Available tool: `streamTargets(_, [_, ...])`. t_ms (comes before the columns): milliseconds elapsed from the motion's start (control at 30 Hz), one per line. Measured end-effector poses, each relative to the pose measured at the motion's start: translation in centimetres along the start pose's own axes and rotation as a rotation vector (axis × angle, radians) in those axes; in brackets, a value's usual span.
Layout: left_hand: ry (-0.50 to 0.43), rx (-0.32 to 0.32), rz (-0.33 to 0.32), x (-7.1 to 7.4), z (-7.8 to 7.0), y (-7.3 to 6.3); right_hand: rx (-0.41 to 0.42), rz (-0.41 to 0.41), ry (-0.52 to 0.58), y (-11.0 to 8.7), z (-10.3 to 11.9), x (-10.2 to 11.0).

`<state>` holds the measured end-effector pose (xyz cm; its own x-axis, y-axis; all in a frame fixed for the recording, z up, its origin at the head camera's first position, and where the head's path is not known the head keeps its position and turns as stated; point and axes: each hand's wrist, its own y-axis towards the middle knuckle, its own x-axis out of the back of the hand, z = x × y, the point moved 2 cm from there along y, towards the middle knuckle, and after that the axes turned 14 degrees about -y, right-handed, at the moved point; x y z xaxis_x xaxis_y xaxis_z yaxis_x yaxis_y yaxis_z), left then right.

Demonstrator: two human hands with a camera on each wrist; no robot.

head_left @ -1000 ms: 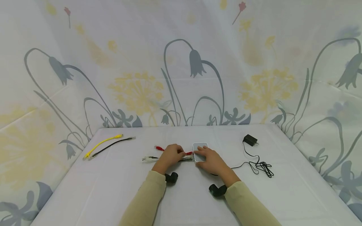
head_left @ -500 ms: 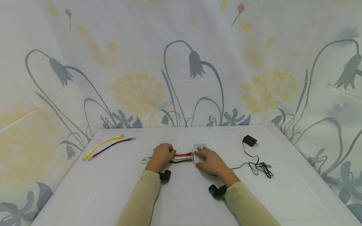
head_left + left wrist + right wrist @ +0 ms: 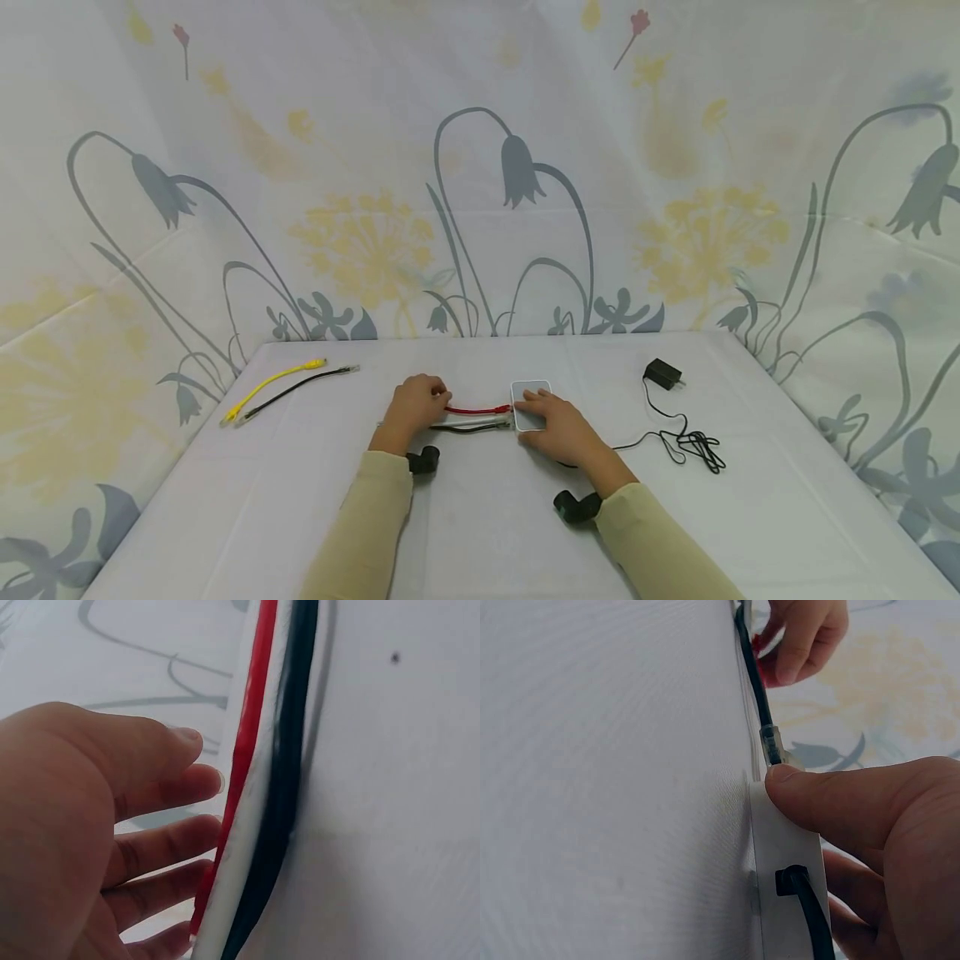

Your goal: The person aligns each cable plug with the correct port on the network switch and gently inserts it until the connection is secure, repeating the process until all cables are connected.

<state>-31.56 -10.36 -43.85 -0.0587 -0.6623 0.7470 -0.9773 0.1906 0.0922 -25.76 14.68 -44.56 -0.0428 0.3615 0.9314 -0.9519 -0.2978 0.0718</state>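
While the right hand grips the white box, here's the left hand at its nine o'clock, fingers loosely extended along the red cable, which reaches the box.

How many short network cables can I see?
5: the yellow cable and black cable lie at left; the red cable, white cable and second black cable run between the left hand and white box. The left hand partly hides these three.

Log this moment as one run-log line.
left hand: at red cable | right hand: grips white box | red cable seating in white box: unclear | left: yellow cable | right: power adapter
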Motion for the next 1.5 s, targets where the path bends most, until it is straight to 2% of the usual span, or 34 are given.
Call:
streamTargets(233, [-0.014, 0.015, -0.016, 0.8, 0.7, 0.2, -0.005, 0.002, -0.003, 0.0, -0.1, 0.1])
streamTargets(500, [-0.039, 0.054, -0.052, 2.4, 1.3, -0.7, -0.006, -0.003, 0.015, -0.1, -0.1, -0.2])
streamTargets(667, [-0.059, 0.106, -0.04, 3.1, 2.5, -1.1, -0.016, 0.017, 0.01, -0.3, -0.2, -0.5])
streamTargets(967, [-0.09, 0.156, -0.027, 4.5, 4.4, -0.9, -0.011, 0.004, 0.011, 0.0, -0.1, 0.0])
streamTargets(1133, [-0.074, 0.171, -0.018, 5.2, 5.4, -0.9, -0.008, 0.006, 0.014, -0.1, -0.1, -0.1])
streamTargets(1500, [0.012, 0.16, -0.023, 6.9, 6.9, -0.9, -0.004, 0.001, -0.005, 0.2, -0.3, -0.3])
